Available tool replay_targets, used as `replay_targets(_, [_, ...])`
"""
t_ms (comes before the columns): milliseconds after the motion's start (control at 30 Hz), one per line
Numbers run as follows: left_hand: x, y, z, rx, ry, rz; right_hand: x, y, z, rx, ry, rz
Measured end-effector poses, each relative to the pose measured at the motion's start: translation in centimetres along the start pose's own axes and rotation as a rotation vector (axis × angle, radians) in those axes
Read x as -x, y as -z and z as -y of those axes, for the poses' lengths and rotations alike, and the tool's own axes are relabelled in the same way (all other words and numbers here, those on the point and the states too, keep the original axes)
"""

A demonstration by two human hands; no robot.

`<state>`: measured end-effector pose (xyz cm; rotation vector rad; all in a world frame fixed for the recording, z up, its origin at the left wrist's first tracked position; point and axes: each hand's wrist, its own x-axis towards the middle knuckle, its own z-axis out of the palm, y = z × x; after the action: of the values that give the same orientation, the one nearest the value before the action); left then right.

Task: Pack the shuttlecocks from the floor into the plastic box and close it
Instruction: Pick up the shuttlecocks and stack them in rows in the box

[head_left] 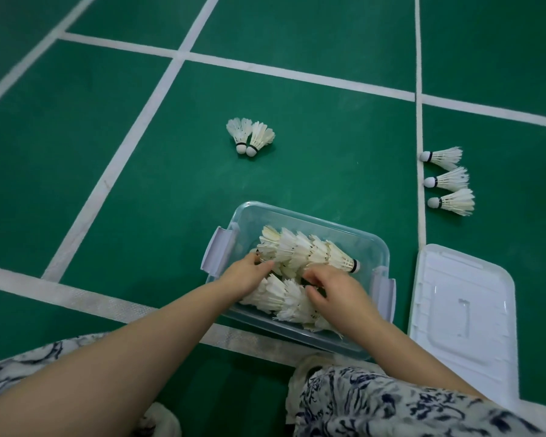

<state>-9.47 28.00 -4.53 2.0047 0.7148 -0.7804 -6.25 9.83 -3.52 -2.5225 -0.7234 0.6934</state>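
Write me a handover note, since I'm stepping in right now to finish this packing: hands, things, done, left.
Hands: left hand and right hand are both inside the plastic box, on the packed shuttlecocks; grip unclear.
Done: rows of shuttlecocks already lie in the box.
Left: two shuttlecocks on the floor beyond the box, and three shuttlecocks to the right, past the white line. The lid lies off, right of the box; fit it last.
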Motion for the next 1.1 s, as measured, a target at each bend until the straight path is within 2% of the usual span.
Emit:
replay_targets(300, [0.2, 0.3, 0.4, -0.068, -0.052, -0.132, 0.6, 0.6, -1.1, 0.076, -0.087, -0.070])
replay_targets(433, [0.6, 0.6, 0.5, -0.084, -0.110, -0.164, 1.0, 1.3, -1.1, 0.184, -0.124, -0.078])
replay_targets(733, [1.8, 1.9, 0.8, -0.045, -0.184, -0.159, 0.9, 4.1, -1.4, 0.434, -0.119, 0.103])
replay_targets(933, [0.7, 2.3, -0.5, -0.138, -0.148, -0.185, -2.7, 6.7, -2.0, 0.347, -0.133, 0.049])
replay_targets(1033, [-1.0, 4.6, -2.9, -0.314, -0.217, -0.226, -5.5, 8.4, -1.1, 0.336, -0.067, -0.006])
replay_targets(1100, [-2.6, 6.5, -5.4, -0.347, -0.292, -0.292, -8.6, 9.6, -0.1, 0.323, 0.003, -0.027])
